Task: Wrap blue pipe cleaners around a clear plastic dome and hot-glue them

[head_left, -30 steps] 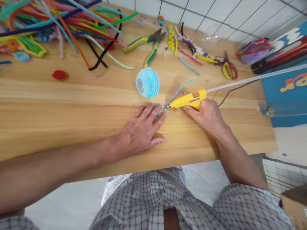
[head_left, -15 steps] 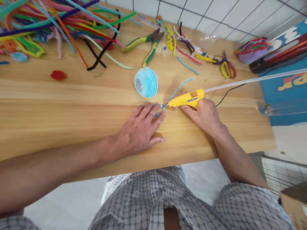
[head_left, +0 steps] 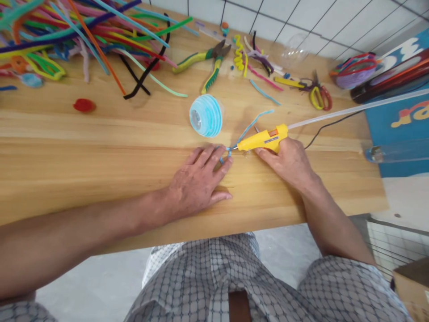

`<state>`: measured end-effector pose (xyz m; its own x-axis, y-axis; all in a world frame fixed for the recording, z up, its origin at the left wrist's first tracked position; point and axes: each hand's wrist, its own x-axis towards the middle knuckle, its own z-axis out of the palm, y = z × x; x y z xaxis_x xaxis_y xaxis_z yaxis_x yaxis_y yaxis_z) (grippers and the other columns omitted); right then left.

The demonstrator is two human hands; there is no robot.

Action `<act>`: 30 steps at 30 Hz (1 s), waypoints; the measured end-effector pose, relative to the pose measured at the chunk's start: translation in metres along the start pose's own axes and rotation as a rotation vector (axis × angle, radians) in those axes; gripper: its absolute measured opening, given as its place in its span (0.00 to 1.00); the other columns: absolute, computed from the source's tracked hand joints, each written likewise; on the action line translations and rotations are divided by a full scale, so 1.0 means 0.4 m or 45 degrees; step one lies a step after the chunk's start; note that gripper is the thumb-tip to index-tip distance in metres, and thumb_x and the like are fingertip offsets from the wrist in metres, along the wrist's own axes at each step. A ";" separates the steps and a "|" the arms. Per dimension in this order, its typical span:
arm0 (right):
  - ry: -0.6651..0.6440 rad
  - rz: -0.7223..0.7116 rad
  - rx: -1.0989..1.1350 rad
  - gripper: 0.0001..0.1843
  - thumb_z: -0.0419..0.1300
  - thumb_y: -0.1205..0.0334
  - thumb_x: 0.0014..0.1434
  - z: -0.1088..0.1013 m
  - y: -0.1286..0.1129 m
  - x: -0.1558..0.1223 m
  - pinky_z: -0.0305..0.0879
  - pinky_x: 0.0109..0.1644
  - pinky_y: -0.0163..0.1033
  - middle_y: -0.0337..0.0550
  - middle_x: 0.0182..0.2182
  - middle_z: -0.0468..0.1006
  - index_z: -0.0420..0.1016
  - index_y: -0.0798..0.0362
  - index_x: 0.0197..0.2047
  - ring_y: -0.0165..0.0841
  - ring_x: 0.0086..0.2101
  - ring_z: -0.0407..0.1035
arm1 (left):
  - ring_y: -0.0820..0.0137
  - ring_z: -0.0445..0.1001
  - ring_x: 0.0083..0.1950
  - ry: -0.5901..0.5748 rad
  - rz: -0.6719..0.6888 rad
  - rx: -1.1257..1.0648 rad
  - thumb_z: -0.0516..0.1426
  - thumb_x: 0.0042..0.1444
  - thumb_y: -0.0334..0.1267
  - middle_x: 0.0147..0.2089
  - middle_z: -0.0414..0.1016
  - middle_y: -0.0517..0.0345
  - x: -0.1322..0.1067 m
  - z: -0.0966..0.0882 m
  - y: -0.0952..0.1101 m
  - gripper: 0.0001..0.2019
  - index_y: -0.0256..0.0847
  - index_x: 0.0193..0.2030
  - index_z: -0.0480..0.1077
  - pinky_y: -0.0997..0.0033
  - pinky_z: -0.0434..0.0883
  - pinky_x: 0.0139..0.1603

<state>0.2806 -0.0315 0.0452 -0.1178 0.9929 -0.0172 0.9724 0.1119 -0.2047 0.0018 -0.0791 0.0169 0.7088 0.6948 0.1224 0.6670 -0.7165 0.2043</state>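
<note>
My left hand [head_left: 201,179] lies flat on the wooden table, fingers spread, with its fingertips pressing down a bent light-blue pipe cleaner [head_left: 257,119]. Part of the pipe cleaner is hidden under those fingers; its long free end points up and to the right. My right hand [head_left: 292,162] is closed round the handle of a yellow hot glue gun [head_left: 263,139]. The gun's metal nozzle touches or nearly touches the pipe cleaner beside my left fingertips. Just beyond my left hand, a clear cup [head_left: 206,115] wound with light-blue bands lies on its side.
A heap of coloured pipe cleaners [head_left: 97,38] covers the back left. Green-yellow pliers [head_left: 214,62], scissors [head_left: 320,96] and a yellow coil [head_left: 239,53] lie along the back by the tiled wall. A red piece [head_left: 84,105] lies at left. The gun's black cord [head_left: 321,129] trails right.
The whole view has shifted slightly. Both hands, the glue gun and the pipe cleaner keep their places relative to one another.
</note>
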 end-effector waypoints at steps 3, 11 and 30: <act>0.048 0.000 0.003 0.12 0.65 0.50 0.63 0.005 -0.001 -0.001 0.65 0.35 0.44 0.49 0.29 0.82 0.74 0.49 0.33 0.46 0.33 0.78 | 0.41 0.64 0.77 0.002 -0.001 -0.006 0.65 0.65 0.57 0.78 0.64 0.30 0.000 0.001 0.000 0.40 0.32 0.75 0.66 0.40 0.63 0.78; 0.071 -0.005 0.009 0.13 0.64 0.50 0.65 0.018 -0.003 -0.005 0.68 0.37 0.45 0.51 0.32 0.84 0.79 0.51 0.41 0.49 0.36 0.80 | 0.40 0.64 0.77 -0.011 0.004 0.002 0.66 0.65 0.57 0.78 0.65 0.30 0.000 -0.002 -0.002 0.40 0.33 0.75 0.67 0.39 0.63 0.78; 0.048 0.016 0.024 0.13 0.65 0.47 0.63 0.007 0.000 -0.004 0.68 0.37 0.46 0.50 0.29 0.82 0.77 0.48 0.36 0.49 0.35 0.79 | 0.40 0.64 0.77 -0.024 0.005 0.009 0.65 0.66 0.57 0.78 0.64 0.29 0.001 -0.004 0.000 0.40 0.32 0.75 0.67 0.39 0.63 0.77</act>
<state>0.2803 -0.0331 0.0424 -0.0974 0.9951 0.0169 0.9699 0.0987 -0.2228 0.0016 -0.0787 0.0184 0.7154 0.6908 0.1049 0.6659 -0.7195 0.1973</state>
